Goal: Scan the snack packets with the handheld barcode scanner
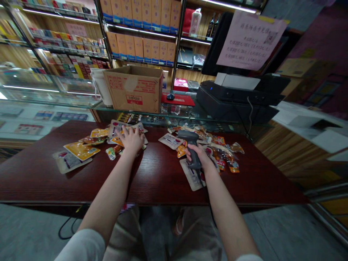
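Note:
I see a dark red wooden counter top (163, 177) with snack packets in two loose heaps. My left hand (132, 139) rests palm down on the left heap, touching a white vacuum-sealed packet (117, 128). A yellow packet (81, 150) lies further left of it. My right hand (196, 156) grips a grey handheld barcode scanner (189, 139), whose nose points up and away from me. Just below that hand lies a flat white packet (191, 174), and the right heap of small packets (220, 154) sits beyond it. The scanner's grip is partly hidden by my fingers.
A cardboard box (133, 90) and a white cylindrical container (102, 87) stand on the glass display counter (179, 112) behind the table. To the right are a black cash register (239, 96) and a posted paper notice (251, 40). Stocked shelves fill the back.

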A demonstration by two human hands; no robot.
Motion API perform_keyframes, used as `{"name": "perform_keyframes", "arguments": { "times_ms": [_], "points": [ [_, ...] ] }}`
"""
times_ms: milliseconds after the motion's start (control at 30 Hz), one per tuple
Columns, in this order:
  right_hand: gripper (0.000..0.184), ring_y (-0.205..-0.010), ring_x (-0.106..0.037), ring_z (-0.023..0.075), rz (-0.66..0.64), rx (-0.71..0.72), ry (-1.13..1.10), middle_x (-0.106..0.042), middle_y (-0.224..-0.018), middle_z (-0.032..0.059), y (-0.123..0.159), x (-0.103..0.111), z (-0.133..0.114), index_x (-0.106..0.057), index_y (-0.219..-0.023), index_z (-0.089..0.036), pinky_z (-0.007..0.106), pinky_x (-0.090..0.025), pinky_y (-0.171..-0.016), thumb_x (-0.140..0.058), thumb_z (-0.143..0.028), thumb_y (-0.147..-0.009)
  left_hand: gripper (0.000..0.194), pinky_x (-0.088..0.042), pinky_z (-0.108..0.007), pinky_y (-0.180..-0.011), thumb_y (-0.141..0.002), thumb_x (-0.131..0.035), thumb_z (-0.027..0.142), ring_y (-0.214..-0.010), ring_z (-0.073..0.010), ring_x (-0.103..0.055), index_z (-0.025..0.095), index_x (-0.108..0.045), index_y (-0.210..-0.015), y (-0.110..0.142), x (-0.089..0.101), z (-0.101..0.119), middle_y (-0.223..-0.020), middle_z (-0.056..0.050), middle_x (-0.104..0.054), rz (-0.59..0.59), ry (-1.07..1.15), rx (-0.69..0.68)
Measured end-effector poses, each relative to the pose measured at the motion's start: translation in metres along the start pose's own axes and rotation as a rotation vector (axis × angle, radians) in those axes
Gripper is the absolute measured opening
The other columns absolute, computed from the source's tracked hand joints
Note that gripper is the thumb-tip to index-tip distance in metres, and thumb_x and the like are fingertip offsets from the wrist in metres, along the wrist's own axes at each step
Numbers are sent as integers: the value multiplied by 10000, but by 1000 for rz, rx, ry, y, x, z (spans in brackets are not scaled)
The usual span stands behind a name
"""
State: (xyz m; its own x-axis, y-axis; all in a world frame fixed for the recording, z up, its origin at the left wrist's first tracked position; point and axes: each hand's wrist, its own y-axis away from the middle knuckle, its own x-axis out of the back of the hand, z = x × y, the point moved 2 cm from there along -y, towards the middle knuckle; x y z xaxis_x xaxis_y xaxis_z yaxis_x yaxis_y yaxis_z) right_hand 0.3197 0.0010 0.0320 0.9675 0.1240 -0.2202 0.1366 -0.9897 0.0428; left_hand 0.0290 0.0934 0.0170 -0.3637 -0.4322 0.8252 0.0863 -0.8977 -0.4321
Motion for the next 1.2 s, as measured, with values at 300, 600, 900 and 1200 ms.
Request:
{"name": "perform_keyframes", "arguments": {
  "times_ms": [300,600,900,1200],
  "points": [
    [317,-371,-447,84,47,25,-12,-508,-515,-68,3,3,-5,-480,-773,-211,205,-318,-371,-712,-418,-710,586,52,-741,-1117,-903,-474,320,-1524,-406,-30,107,-458,-1449,2,3,20,-1556,-242,-350,45,115,-69],
    [330,-377,-459,87,60,43,-3,-513,-519,-60,2,7,-7,-477,-787,-207,202,-313,-367,-715,-422,-709,473,-235,-566,-1161,-906,-547,415,-1357,-347,-465,254,-578,-1349,21,-39,54,-1462,-161,-504,-370,266,-481],
    [352,-367,-457,81,52,37,-6,-517,-517,-63,2,8,-7,-499,-811,-197,201,-317,-364,-732,-435,-695,494,-435,-408,-980,-925,-496,522,-1121,-320,-598,108,-577,-1182,17,-32,54,-1198,-192,-647,-388,-90,-365],
    [348,-379,-461,83,32,11,28,-531,-533,-62,0,8,-2,-529,-862,-192,205,-332,-377,-734,-431,-712,691,-409,-475,-993,-731,-678,657,-1175,-391,-523,114,-593,-1151,18,-24,53,-1209,-203,-585,-424,-88,-343]
  ]
}}
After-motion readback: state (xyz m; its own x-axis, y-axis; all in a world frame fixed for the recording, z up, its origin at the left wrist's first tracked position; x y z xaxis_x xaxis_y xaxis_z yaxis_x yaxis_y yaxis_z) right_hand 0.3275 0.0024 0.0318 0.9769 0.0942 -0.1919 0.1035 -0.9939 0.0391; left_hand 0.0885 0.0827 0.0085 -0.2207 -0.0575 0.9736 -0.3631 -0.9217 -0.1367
